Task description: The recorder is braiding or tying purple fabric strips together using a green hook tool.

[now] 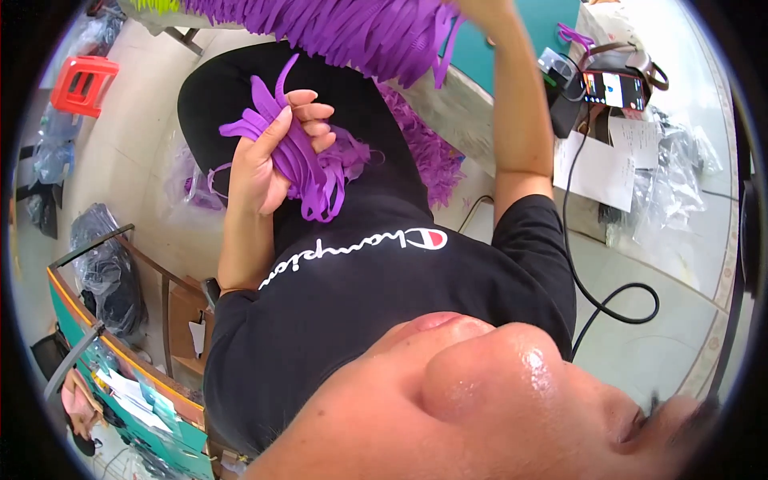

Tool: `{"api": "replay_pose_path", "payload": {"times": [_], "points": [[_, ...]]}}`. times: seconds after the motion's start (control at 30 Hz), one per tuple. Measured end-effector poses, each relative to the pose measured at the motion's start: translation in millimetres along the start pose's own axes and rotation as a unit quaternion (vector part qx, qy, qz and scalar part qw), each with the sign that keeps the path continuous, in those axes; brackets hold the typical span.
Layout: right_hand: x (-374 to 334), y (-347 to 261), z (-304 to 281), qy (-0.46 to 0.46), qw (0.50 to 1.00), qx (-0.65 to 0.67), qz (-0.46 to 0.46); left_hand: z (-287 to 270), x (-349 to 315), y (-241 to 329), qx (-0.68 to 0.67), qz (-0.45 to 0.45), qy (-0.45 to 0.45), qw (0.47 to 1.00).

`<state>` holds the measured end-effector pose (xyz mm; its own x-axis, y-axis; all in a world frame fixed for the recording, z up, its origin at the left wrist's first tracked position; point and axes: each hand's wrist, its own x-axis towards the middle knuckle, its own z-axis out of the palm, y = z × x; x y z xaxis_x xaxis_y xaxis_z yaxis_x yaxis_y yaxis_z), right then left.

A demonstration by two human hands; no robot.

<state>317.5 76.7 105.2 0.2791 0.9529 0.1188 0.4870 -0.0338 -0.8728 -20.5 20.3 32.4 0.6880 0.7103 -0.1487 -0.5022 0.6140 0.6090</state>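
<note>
In my left hand (268, 152) is a bunch of narrow purple fabric strips (308, 172), gripped between thumb and curled fingers above my lap. Some ends stick up past the thumb; the rest hang down in loops. A dense row of similar purple strips (344, 32) hangs along the table edge at the top. My right hand (482, 11) reaches to the right end of that row, but the picture's upper edge cuts it off. Its fingers are hidden, so what it touches does not show.
The teal tabletop (472, 64) lies at the upper right. Beside it are a lit phone (614, 90), papers (600, 168) and clear plastic bags (668, 180). A black cable (570, 232) trails to the floor. Purple scraps (424, 148) lie beyond my leg; a red stool (84, 86) stands far left.
</note>
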Motion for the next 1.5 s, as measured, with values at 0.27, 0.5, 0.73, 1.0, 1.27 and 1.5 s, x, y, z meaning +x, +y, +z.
{"api": "replay_pose_path", "payload": {"times": [0.27,0.5,0.73,1.0,1.27,1.5], "points": [[-159,-12,130,-0.105,0.961,0.205,-0.151,9,8,-2,0.034,0.052,-0.004,0.998],[-157,-3,150,-0.029,0.968,0.188,-0.162,11,4,-4,0.006,0.038,-0.031,0.999],[-148,-24,134,-0.053,0.931,0.347,-0.098,9,6,0,0.152,0.095,-0.030,0.983],[-120,-20,34,-0.055,0.749,0.652,-0.102,-23,-1,48,0.026,0.227,0.032,0.973],[-105,-13,-38,0.053,0.743,0.646,-0.168,-56,-17,76,0.029,0.313,0.084,0.945],[-116,-5,-125,0.146,0.700,0.657,-0.238,-134,-41,125,-0.034,0.437,0.171,0.883]]}}
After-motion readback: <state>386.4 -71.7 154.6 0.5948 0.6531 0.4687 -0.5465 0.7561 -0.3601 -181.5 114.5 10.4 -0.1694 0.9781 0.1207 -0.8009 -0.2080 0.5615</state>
